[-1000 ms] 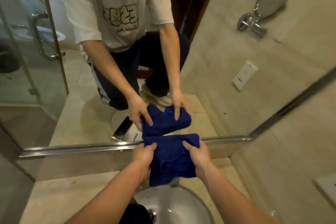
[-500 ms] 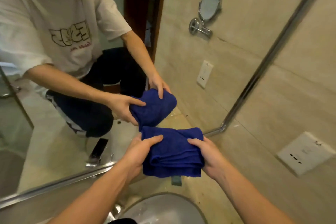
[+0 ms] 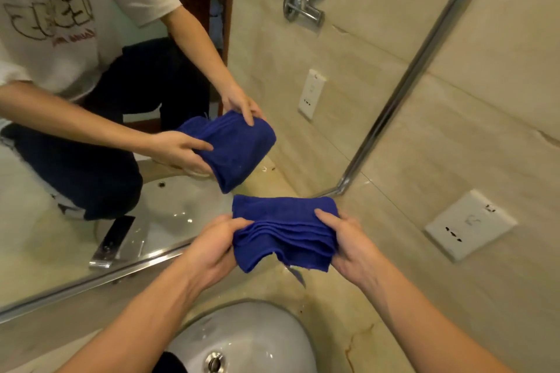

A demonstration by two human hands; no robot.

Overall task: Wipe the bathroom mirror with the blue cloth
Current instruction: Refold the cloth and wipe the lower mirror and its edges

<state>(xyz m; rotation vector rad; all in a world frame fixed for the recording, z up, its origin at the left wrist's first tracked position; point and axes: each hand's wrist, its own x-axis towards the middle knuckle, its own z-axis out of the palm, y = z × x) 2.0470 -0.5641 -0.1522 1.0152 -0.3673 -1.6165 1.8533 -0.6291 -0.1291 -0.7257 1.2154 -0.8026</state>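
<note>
Above the sink (image 3: 251, 339), your left hand (image 3: 212, 248) and right hand (image 3: 348, 242) each grip one end of the folded blue cloth (image 3: 285, 230), thumbs on top, layered edges facing you. Its far edge sits near the mirror (image 3: 75, 160), by the chrome frame (image 3: 403, 94) corner, apart from the glass. To your right, the wall carries a socket (image 3: 469, 224); table (image 3: 327, 306) lies bare below the cloth

Cloth (image 3: 285, 230), frame centre: deep blue, plain. Wall tiles (image 3: 454, 145), right: beige, faintly veined. Socket plate (image 3: 469, 224), right: white. Basin (image 3: 242, 339), bottom: white, chrome drain. Mirror frame (image 3: 406, 82): chrome.
</note>
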